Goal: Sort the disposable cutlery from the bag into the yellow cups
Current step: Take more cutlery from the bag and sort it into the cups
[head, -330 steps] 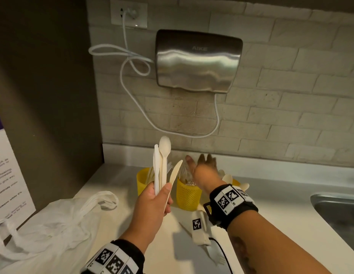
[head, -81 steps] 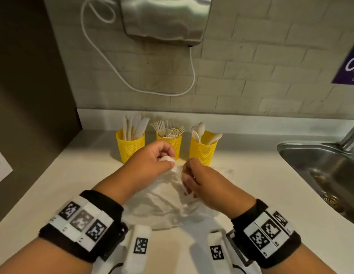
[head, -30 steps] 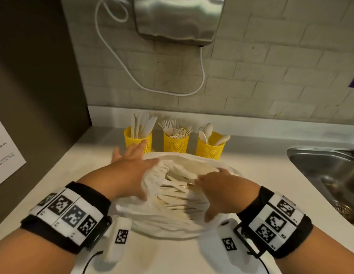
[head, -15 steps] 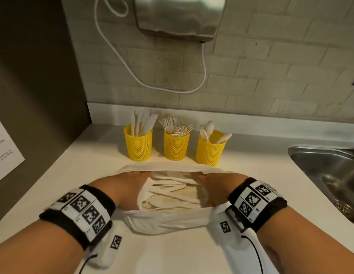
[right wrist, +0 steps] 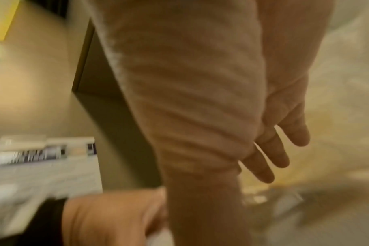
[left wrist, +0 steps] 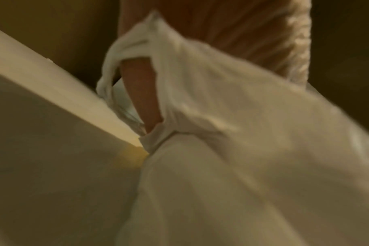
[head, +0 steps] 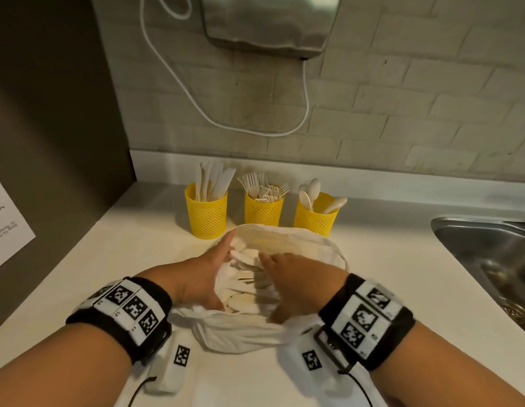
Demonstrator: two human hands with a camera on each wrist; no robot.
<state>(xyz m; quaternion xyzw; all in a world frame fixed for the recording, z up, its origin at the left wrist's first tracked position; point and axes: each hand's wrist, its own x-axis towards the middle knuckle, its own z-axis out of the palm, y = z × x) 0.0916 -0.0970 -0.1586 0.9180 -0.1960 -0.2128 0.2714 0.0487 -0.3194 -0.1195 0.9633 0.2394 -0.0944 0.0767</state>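
Note:
A white plastic bag (head: 240,333) lies open on the counter, with several pale cutlery pieces (head: 243,292) inside. My left hand (head: 208,268) is at the bag's left rim, fingers straight, spreading the opening. The blurred left wrist view shows one finger (left wrist: 139,99) passing through a loop of the bag (left wrist: 242,149). My right hand (head: 287,274) reaches into the bag above the cutlery and holds nothing. In the right wrist view its fingers (right wrist: 280,149) are straight. Behind the bag stand three yellow cups: knives (head: 207,212), forks (head: 264,210), spoons (head: 315,215).
A steel sink (head: 490,259) is sunk into the counter at the right. A dark side wall (head: 50,113) with a paper notice (head: 6,230) closes the left. A hand dryer (head: 270,22) and its white cable (head: 196,107) hang on the brick wall.
The bag's far rim now stands higher, close to the cups. My right hand has gone from the right rim into the bag, over the cutlery. My left fingers have stretched forward along the left rim.

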